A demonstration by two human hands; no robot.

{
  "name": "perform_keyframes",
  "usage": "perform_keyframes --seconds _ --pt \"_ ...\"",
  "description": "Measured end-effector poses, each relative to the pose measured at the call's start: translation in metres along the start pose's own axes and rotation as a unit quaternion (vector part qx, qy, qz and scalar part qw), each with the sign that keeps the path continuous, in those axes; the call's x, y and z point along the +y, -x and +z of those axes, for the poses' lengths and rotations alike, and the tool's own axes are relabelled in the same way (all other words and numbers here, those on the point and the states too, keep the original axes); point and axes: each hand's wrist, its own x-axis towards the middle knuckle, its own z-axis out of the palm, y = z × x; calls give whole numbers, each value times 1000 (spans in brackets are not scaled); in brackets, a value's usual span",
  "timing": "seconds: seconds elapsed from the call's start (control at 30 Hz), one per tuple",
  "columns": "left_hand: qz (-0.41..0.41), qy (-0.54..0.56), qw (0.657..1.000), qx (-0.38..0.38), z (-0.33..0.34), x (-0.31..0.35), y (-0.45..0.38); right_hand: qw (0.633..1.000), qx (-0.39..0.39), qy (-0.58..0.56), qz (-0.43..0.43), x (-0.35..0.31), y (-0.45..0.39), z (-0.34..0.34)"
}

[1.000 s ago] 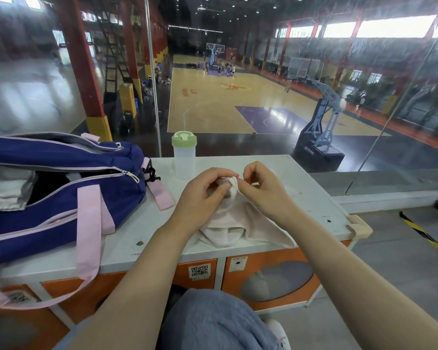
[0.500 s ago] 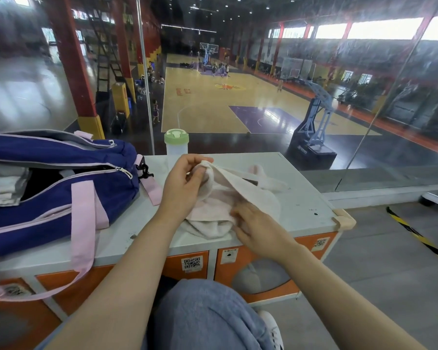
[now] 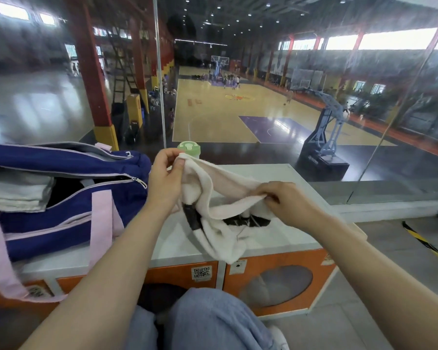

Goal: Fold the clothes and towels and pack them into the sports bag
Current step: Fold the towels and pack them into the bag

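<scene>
A pale pink-white towel (image 3: pixel 214 195) with black markings hangs stretched between my two hands above the white tabletop (image 3: pixel 283 238). My left hand (image 3: pixel 165 178) pinches its upper left corner, raised near the bottle. My right hand (image 3: pixel 282 202) grips the top edge farther right and lower. The towel's loose end droops over the table's front edge. The navy sports bag (image 3: pixel 68 198) with pink straps lies unzipped at the left, and a folded grey-white cloth (image 3: pixel 15 192) sits in its opening.
A clear bottle with a green lid (image 3: pixel 189 147) stands behind my left hand at the table's back edge. A glass wall rises right behind the table. Orange locker fronts (image 3: pixel 276 281) sit under the tabletop, and my knee in blue trousers (image 3: pixel 213 322) is below.
Both hands have lifted the towel off the table and drawn apart, my right hand sliding along its edge to the right. The towel has opened from a bunched heap into a hanging span.
</scene>
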Motion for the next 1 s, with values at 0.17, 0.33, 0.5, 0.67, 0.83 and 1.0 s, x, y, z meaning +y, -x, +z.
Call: perform_keyframes --seconds 0.17,0.33,0.5,0.67,0.83,1.0 --pt "-17 -3 998 68 -30 18 -33 998 -19 61 -16 -10 -33 -56" --pt "-29 -41 994 102 -64 47 -69 989 -82 105 -70 -18 -48 -96" --pt "-10 -125 989 76 -85 72 -86 979 -79 173 -75 -32 -63 -128" --pt "20 -140 985 101 -89 103 -95 959 -43 280 -17 -57 -76 -153" --pt "39 -150 983 100 -90 130 -96 958 16 284 19 -85 -77 -185" --pt "10 -89 992 90 -102 157 -101 970 73 230 8 -95 -67 -218"
